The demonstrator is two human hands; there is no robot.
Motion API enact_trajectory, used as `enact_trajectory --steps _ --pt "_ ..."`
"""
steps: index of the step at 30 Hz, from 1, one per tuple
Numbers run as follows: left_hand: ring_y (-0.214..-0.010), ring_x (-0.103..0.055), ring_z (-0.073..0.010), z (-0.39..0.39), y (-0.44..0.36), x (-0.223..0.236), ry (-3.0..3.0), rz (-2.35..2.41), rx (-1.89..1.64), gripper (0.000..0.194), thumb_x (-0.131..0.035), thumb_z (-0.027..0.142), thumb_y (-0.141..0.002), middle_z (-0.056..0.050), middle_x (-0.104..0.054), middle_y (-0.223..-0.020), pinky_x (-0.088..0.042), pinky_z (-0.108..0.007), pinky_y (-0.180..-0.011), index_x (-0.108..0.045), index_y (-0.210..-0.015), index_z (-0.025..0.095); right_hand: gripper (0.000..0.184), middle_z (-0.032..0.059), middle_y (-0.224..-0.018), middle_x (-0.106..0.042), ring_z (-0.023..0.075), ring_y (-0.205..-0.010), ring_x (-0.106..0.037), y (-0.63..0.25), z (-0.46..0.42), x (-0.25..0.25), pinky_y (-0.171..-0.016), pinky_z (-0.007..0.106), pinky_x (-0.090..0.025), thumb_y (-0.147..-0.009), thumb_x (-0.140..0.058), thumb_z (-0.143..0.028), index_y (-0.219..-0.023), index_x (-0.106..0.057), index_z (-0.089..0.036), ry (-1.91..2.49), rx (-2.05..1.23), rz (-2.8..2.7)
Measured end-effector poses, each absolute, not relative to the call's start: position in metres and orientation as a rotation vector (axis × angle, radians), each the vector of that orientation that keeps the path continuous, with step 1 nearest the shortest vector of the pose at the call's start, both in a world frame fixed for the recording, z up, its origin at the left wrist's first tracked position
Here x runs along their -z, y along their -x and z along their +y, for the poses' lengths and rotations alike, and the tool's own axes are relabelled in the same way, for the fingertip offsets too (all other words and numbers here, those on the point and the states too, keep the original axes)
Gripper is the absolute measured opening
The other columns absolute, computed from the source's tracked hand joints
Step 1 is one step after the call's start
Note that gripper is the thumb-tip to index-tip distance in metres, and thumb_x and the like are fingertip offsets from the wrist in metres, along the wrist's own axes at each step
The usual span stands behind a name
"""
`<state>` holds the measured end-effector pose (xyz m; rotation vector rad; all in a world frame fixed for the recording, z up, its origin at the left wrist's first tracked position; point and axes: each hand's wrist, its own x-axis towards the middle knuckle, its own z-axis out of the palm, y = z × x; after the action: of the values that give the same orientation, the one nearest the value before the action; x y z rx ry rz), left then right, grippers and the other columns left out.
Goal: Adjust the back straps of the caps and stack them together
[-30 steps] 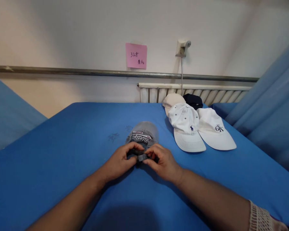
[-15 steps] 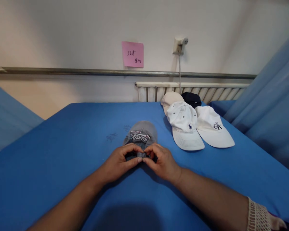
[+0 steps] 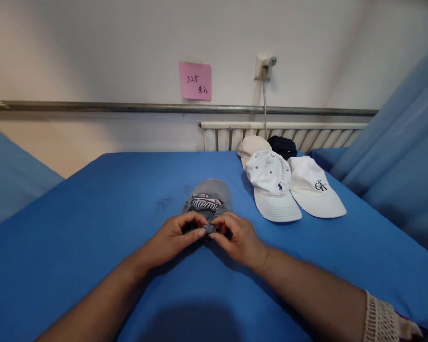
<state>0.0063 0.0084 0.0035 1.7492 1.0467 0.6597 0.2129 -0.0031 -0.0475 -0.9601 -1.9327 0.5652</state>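
Observation:
A grey baseball cap (image 3: 212, 192) with white lettering lies on the blue-covered table, its brim pointing away from me. At its near side, my left hand (image 3: 178, 237) pinches one end of the cap's grey back strap (image 3: 209, 228) between thumb and fingers. The other end is pinched by my right hand (image 3: 240, 240). A short piece of the strap shows between my fingertips; its fastening is too small to make out. Both hands cover the near part of the cap.
Several other caps lie at the back right: a white one with a horse logo (image 3: 269, 185), a white one with letters (image 3: 316, 187), a beige one (image 3: 251, 146) and a dark one (image 3: 282, 146). Behind stand a radiator (image 3: 231, 137) and a metal rail (image 3: 128, 107). A blue curtain (image 3: 395, 156) hangs at right.
The fingertips of my left hand have drawn slightly left, away from my right hand's, so more of the strap shows between them. The cap stays in place.

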Motion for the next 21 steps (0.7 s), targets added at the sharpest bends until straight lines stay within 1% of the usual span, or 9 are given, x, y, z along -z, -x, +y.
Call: enact_trajectory --steps 7,11,13,18,21 --pt "-0.085 -0.061 -0.0176 0.0077 -0.0097 -0.0024 -1.757 1.068 -0.663 0.019 -0.066 0.037 -0.085 -0.003 -0.067 -0.09 -0.052 -0.032 -0.078 -0.065 -0.091 0.018 0.013 0.0008 -0.082 -0.063 0.0152 -0.073 -0.058 -0.213 -0.003 0.0476 -0.068 0.028 -0.046 -0.085 -0.069 -0.019 -0.097 -0.063 -0.021 0.926 -0.572 -1.977" --pt "-0.094 -0.061 -0.0192 0.0074 -0.0093 -0.002 -1.777 1.044 -0.626 0.02 -0.065 0.036 -0.086 -0.004 -0.067 -0.097 -0.052 -0.035 -0.086 -0.064 -0.096 0.019 0.017 0.001 -0.083 -0.064 0.0153 -0.073 -0.058 -0.2131 -0.0043 0.0484 -0.068 0.028 -0.047 -0.085 -0.068 -0.018 -0.101 -0.062 -0.022 0.889 -0.55 -1.984" --pt "-0.094 -0.061 -0.019 0.007 -0.0094 -0.0021 -1.772 1.032 -0.613 0.02 -0.065 0.035 -0.086 -0.003 -0.067 -0.097 -0.052 -0.036 -0.086 -0.063 -0.098 0.019 0.016 0.0008 -0.082 -0.063 0.0155 -0.073 -0.058 -0.2136 -0.0064 0.0471 -0.069 0.029 -0.047 -0.086 -0.066 -0.018 -0.101 -0.062 -0.022 0.867 -0.55 -1.986" --pt "-0.092 -0.061 -0.0183 0.0058 -0.0098 -0.0036 -1.746 0.986 -0.594 0.021 -0.066 0.034 -0.085 -0.004 -0.067 -0.096 -0.051 -0.034 -0.084 -0.062 -0.098 0.018 0.016 0.0019 -0.086 -0.064 0.0157 -0.077 -0.061 -0.2146 -0.0111 0.0416 -0.073 0.03 -0.05 -0.09 -0.062 -0.018 -0.106 -0.062 -0.022 0.771 -0.661 -1.961" --pt "-0.093 -0.061 -0.0187 0.0058 -0.0094 -0.0048 -1.779 0.967 -0.573 0.021 -0.064 0.035 -0.087 -0.004 -0.066 -0.098 -0.05 -0.035 -0.087 -0.062 -0.099 0.018 0.014 0.0022 -0.087 -0.066 0.0157 -0.08 -0.063 -0.2139 -0.0104 0.042 -0.075 0.029 -0.051 -0.091 -0.057 -0.015 -0.101 -0.064 -0.022 0.773 -0.721 -1.912"
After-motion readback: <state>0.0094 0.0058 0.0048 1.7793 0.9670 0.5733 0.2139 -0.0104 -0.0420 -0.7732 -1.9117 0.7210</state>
